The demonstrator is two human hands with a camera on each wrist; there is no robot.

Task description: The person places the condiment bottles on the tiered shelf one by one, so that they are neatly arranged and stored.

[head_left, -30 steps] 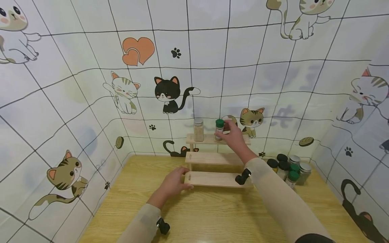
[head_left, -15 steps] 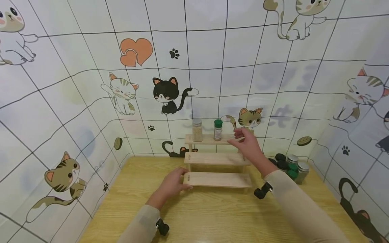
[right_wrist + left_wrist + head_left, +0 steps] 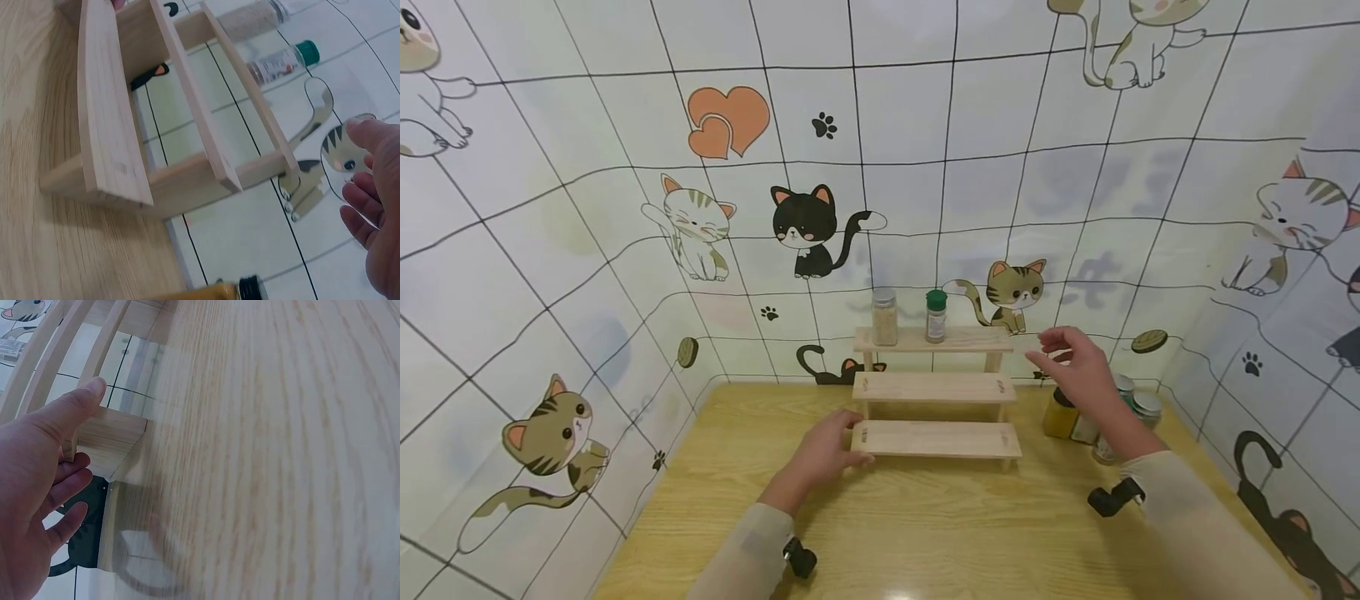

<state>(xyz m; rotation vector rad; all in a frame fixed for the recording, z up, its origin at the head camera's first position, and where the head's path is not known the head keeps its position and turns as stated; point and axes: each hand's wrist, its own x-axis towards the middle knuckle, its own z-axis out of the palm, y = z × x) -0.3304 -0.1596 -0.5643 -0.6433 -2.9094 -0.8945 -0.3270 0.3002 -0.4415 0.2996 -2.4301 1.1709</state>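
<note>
A three-tier wooden spice rack (image 3: pixel 934 387) stands on the table. My left hand (image 3: pixel 826 452) holds the left end of its lowest shelf, thumb on one side and fingers on the other, as the left wrist view (image 3: pixel 37 469) also shows. On the top shelf stand a clear silver-lidded jar (image 3: pixel 884 318) of pale grains and a smaller green-capped spice jar (image 3: pixel 936 317), apart from each other. My right hand (image 3: pixel 1081 371) hovers in the air right of the rack with nothing in it, fingers loosely bent. It partly hides the jars behind it.
Several spice jars cluster at the table's right rear, among them a yellow jar with a black lid (image 3: pixel 1060 415) and a silver-lidded one (image 3: pixel 1147 408). A wall covering with printed cats (image 3: pixel 805 229) encloses the wooden table (image 3: pixel 925 533) at the back and sides.
My right hand has let go of the green-capped jar on the top shelf and moved right, toward the jar cluster. The left hand has stayed on the rack.
</note>
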